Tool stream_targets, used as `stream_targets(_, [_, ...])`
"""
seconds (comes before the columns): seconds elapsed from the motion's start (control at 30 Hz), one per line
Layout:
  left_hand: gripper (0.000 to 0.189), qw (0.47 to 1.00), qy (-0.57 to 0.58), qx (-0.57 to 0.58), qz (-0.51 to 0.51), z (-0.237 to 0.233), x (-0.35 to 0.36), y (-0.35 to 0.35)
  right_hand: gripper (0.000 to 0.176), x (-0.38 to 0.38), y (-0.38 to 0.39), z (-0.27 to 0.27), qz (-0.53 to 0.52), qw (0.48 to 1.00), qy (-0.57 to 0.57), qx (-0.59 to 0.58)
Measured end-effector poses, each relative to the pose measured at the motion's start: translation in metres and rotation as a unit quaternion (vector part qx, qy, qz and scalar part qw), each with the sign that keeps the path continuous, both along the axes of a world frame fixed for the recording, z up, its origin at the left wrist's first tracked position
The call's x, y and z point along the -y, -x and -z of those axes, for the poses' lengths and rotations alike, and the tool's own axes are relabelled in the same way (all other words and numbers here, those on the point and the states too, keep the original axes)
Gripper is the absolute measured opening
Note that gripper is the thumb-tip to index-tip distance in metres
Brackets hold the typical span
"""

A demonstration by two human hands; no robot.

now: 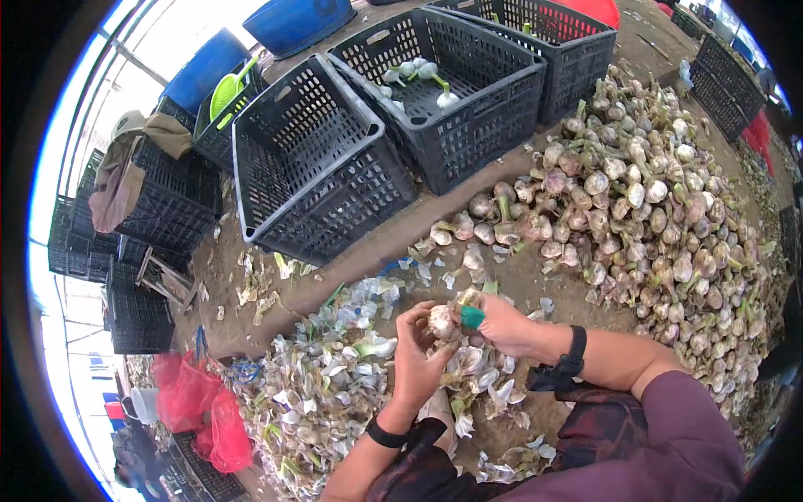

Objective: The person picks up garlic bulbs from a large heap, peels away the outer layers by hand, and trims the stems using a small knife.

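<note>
A garlic bulb (442, 322) with dirty outer skin is held in the curled fingers of my left hand (416, 356). My right hand (502, 325) is closed against the bulb's stem end, its fingers pinched together. Something green (472, 317) shows at the right thumb, and I cannot tell whether it is a wrap or part of a small tool. Below and left of my hands spreads a heap of peeled garlic skins (322, 393). A large pile of unpeeled garlic bulbs (644, 209) rises to the right, its near edge close beyond my right hand.
Ahead stand black plastic crates: one (309, 167) at left, another (443, 100) holding a few cleaned bulbs, and a third (569, 75) behind it. Red mesh bags (196, 402) lie at lower left. Stacked crates (138, 305) and blue tubs (297, 25) stand farther off.
</note>
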State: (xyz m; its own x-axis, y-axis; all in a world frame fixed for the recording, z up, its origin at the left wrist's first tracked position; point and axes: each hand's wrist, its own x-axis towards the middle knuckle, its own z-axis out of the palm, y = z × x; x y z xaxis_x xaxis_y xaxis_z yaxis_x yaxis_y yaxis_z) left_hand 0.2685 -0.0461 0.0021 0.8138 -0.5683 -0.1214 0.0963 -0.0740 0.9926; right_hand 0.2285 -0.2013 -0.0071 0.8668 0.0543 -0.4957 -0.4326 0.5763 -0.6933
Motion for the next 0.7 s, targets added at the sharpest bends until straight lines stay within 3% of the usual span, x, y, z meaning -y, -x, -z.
stream_targets(0.13, [0.057, 0.994, -0.077, 0.083, -0.008, -0.01, -0.004, 0.011, 0.016, -0.006, 0.008, 0.002, 0.004, 0.998, 0.052, 0.028])
stream_targets(0.23, [0.057, 0.994, -0.07, 0.078, -0.006, -0.012, -0.006, 0.018, 0.015, -0.004, 0.02, -0.008, -0.001, 0.995, 0.089, 0.049])
stream_targets(0.47, [0.059, 1.0, -0.022, -0.007, 0.012, -0.017, -0.009, 0.034, 0.018, 0.001, 0.047, -0.011, -0.006, 0.984, 0.124, 0.13])
stream_targets(0.53, [0.057, 0.999, 0.013, -0.025, 0.016, -0.022, -0.008, 0.038, 0.016, 0.004, 0.053, -0.012, -0.011, 0.969, 0.178, 0.173])
stream_targets(0.63, [0.054, 0.98, 0.071, -0.185, -0.022, -0.016, -0.014, 0.044, 0.014, 0.008, 0.057, -0.021, -0.013, 0.936, 0.257, 0.241])
stream_targets(0.7, [0.052, 0.982, 0.076, -0.172, -0.009, -0.019, -0.012, 0.045, 0.015, 0.011, 0.058, -0.024, -0.012, 0.921, 0.281, 0.27])
